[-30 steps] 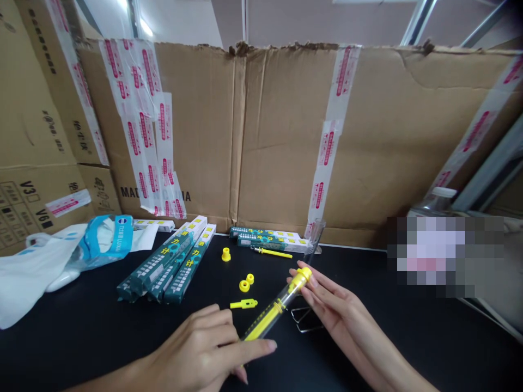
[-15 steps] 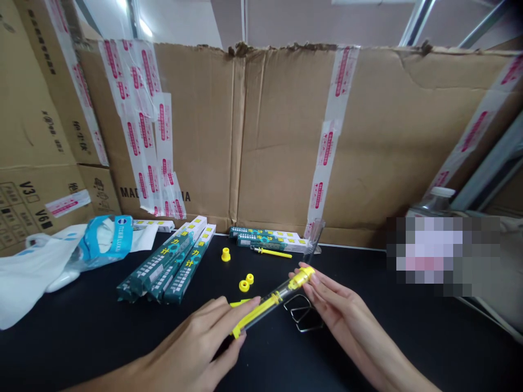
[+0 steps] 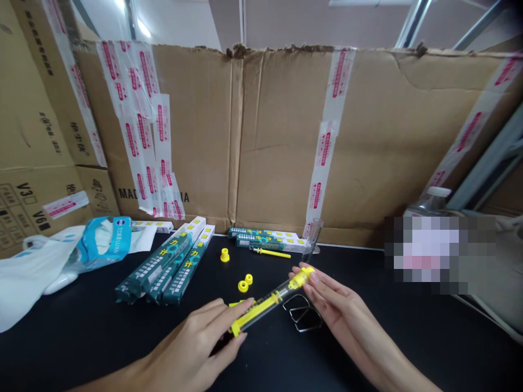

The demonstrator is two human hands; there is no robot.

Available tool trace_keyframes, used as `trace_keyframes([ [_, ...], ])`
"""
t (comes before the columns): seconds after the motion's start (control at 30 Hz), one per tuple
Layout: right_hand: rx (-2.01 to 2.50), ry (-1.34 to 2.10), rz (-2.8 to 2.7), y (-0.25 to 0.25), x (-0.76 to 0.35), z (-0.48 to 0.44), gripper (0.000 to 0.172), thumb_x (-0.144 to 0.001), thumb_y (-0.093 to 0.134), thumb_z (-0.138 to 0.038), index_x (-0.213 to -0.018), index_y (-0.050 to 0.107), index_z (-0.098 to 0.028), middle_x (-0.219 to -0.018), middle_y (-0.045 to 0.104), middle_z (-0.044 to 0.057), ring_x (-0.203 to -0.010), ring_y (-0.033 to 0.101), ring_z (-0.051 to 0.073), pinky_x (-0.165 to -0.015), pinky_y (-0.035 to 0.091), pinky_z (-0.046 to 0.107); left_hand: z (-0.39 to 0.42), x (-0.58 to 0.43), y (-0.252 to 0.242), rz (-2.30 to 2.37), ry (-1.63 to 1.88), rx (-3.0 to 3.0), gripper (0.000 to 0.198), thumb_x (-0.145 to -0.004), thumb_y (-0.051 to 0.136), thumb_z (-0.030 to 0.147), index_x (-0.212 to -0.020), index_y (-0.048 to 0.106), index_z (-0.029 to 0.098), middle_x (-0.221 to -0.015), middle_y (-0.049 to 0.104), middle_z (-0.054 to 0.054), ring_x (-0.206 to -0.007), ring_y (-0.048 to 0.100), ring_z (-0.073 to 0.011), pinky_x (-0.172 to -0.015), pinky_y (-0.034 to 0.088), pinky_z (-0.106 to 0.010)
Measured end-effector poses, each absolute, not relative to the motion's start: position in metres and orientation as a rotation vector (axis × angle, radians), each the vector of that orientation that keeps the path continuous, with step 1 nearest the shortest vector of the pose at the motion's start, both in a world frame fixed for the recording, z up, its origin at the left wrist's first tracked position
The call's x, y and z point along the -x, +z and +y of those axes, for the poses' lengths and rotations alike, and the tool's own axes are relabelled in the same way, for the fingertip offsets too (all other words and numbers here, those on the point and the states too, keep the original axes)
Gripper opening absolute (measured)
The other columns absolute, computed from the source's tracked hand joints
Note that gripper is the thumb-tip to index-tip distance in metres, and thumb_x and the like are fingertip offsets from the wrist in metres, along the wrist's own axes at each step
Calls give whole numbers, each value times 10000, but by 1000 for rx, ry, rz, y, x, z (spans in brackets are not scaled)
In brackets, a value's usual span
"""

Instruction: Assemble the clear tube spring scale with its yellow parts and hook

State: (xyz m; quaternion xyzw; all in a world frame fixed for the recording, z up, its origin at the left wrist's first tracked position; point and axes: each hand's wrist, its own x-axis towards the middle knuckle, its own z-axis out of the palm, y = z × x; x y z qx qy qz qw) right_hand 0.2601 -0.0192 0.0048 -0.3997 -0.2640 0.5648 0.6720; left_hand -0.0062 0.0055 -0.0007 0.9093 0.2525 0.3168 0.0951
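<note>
Between both hands lies a tubular spring scale [image 3: 263,308], a clear tube with yellow parts inside and yellow ends, slanting up to the right. My left hand [image 3: 200,340] is closed around its lower end, thumb below and fingers above. The upper yellow end is pinched by the fingertips of my right hand [image 3: 341,305]. Bent metal wire hooks [image 3: 304,316] lie beside my right hand. Past my right fingertips, a clear empty tube [image 3: 312,242] is on the table. Small yellow rings [image 3: 243,286] and a yellow flanged cap [image 3: 224,255] sit beyond the scale.
Green-and-white long boxes [image 3: 180,261] are stacked at left, with more boxes [image 3: 267,239] by the cardboard wall [image 3: 281,136]. A thin yellow rod with a spring [image 3: 273,253] lies before them. White and blue plastic packaging [image 3: 108,239] is far left; a capped bottle [image 3: 435,198] stands right.
The view has shifted very slightly. Both hands keep their hold on the spring scale, and the loose parts lie where they were.
</note>
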Motion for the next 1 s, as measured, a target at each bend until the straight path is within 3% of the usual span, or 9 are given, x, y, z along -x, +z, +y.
trace_keyframes([
  [0.23,878,1299,-640,7,-261,-21,382,-787,827,-230,-1159,749,-193,-1115,784,90,-1029,736,192,-868,599,196,6,8,-3,749,876,-2699,401,-968,582,221,-1366,541,235,-1044,737,-25,-860,710,-168,-823,610,-260],
  [0.4,889,1282,-689,5,-260,-21,374,-791,822,-252,-1154,753,-196,-1164,767,96,-1026,734,194,-870,594,205,4,9,-2,655,821,-2757,377,-940,662,326,-1284,566,204,-1086,745,-42,-911,720,-216,-917,584,-370],
  [0.67,860,1308,-674,6,-259,-19,269,-768,842,-255,-1023,803,-178,-1019,805,89,-910,758,178,-831,600,193,4,7,9,561,778,-2693,295,-908,706,326,-1137,638,152,-938,750,-44,-755,672,-174,-684,570,-229],
  [0.8,854,1321,-660,8,-257,-20,325,-745,861,-256,-1058,795,-199,-1011,806,84,-889,758,170,-824,599,194,3,9,13,497,758,-2709,270,-946,659,309,-1137,620,122,-898,752,-59,-728,661,-166,-685,549,-229],
  [1.0,878,1321,-670,8,-257,-22,400,-732,872,-271,-1116,774,-213,-1031,799,90,-973,738,169,-894,569,205,1,10,12,536,663,-2730,237,-870,754,233,-1052,644,129,-884,740,-57,-765,668,-180,-682,549,-218],
])
